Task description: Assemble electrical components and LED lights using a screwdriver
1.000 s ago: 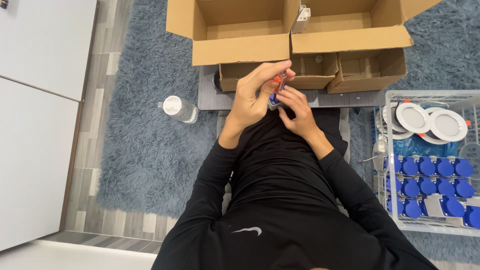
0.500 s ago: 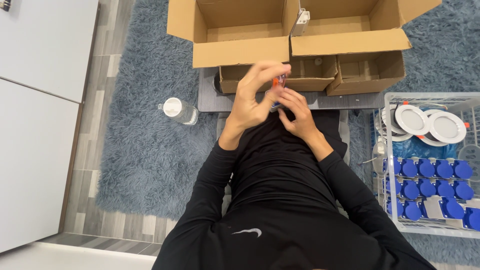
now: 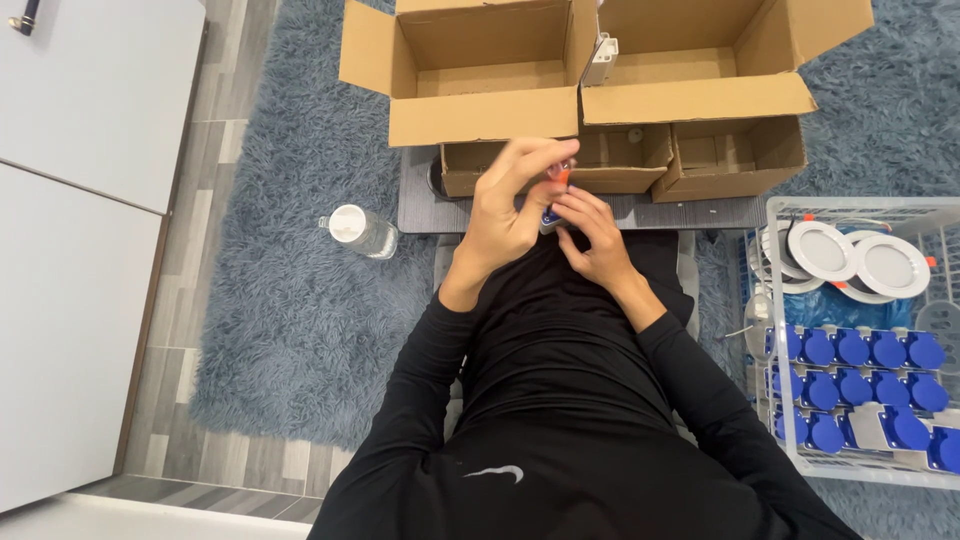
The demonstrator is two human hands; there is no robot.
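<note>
- Pinched between both hands above the lap: a small part (image 3: pixel 553 205), orange at the top, blue and white lower down, mostly hidden by fingers.
- Left hand (image 3: pixel 505 205) curled over it from above, fingertips closed on the orange end; right hand (image 3: pixel 592 238) gripping the lower end from the side.
- Just beyond: a grey board (image 3: pixel 420 205) with two small open cardboard boxes (image 3: pixel 735 155), and two larger open cartons (image 3: pixel 470 70) behind.
- On the blue rug (image 3: pixel 290 300), left of the hands: one clear bottle (image 3: pixel 358 230) with a white cap.
- Well off to the right: a white wire basket (image 3: pixel 780 330) with round white lamps (image 3: pixel 890 265) and rows of blue-capped pieces (image 3: pixel 870 350), too overlapped to count.
</note>
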